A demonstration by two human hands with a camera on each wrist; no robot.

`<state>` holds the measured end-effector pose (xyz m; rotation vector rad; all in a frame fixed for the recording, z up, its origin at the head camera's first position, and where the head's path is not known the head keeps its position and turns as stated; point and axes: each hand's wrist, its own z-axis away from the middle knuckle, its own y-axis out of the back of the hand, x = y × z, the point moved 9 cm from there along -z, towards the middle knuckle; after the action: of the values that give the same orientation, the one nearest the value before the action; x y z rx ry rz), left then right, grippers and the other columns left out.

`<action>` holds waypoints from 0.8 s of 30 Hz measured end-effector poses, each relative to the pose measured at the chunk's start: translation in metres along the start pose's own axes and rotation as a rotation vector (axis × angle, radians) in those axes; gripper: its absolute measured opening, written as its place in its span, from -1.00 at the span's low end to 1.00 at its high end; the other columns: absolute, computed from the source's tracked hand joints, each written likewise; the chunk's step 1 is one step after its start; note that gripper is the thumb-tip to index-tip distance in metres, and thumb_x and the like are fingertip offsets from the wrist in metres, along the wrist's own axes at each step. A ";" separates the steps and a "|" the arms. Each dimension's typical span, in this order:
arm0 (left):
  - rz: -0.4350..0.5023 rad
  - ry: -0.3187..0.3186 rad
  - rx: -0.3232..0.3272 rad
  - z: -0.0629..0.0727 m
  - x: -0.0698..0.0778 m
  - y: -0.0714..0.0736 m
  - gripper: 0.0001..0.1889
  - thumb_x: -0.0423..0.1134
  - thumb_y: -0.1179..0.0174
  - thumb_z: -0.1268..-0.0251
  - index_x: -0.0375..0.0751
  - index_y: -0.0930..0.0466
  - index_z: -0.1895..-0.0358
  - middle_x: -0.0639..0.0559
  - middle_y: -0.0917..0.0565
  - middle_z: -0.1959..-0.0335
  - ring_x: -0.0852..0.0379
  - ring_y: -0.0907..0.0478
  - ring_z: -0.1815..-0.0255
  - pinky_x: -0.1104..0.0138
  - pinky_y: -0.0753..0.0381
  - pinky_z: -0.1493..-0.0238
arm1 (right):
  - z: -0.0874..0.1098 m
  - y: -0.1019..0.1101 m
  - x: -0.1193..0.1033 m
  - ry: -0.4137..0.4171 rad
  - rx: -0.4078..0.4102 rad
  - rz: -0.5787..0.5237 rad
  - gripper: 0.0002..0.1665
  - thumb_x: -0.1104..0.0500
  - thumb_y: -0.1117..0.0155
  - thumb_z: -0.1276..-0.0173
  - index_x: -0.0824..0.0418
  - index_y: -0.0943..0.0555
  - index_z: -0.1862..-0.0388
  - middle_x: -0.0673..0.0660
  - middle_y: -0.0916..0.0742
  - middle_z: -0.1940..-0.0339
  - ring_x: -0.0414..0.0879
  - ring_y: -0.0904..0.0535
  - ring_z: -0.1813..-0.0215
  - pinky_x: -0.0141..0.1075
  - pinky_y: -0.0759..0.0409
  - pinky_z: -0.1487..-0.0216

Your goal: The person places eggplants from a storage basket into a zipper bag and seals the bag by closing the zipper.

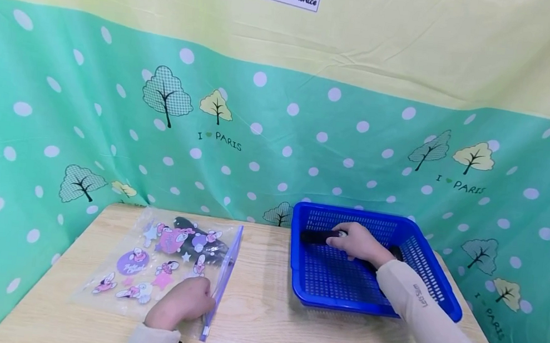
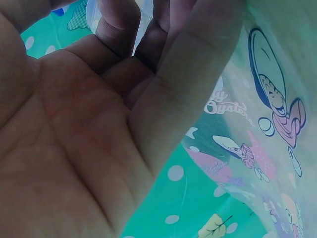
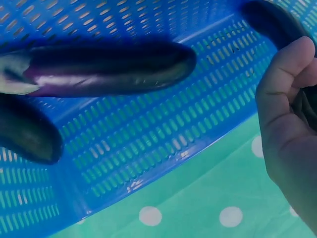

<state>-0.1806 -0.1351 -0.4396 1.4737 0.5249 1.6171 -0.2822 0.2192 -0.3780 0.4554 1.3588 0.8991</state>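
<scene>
In the head view, my left hand (image 1: pixel 188 299) grips the open-side edge of a clear zip bag (image 1: pixel 109 266) with a purple zipper strip and cartoon prints. The bag lies flat on the table, and dark, long shapes like eggplants (image 1: pixel 181 222) show through its plastic. The left wrist view has my curled fingers (image 2: pixel 193 64) beside the printed plastic. Over at the right, my right hand (image 1: pixel 358 242) holds a dark eggplant (image 1: pixel 315 237) by one end inside a blue basket (image 1: pixel 300 286). Two more eggplants, one with a purple sheen (image 3: pixel 114 72), appear in the right wrist view.
The basket stands near the back right of the wooden table (image 1: pixel 260 315), with the bag to its left. Behind the table hangs a green and yellow curtain (image 1: pixel 255 164) with dots and trees, close to the back edge.
</scene>
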 end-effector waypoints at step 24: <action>-0.001 -0.001 -0.005 0.000 0.001 0.000 -0.82 -0.33 -0.23 -0.13 -0.14 -0.40 0.50 0.00 -0.41 0.58 0.07 -0.36 0.55 0.23 -0.36 0.51 | -0.005 -0.012 -0.012 -0.004 0.049 -0.075 -0.31 0.02 -0.36 -0.41 0.33 -0.46 -0.39 0.01 -0.51 0.72 -0.02 -0.46 0.66 -0.01 -0.60 0.40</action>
<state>-0.1810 -0.1341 -0.4388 1.4702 0.5212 1.6156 -0.2833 0.2018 -0.3803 0.4405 1.3882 0.8044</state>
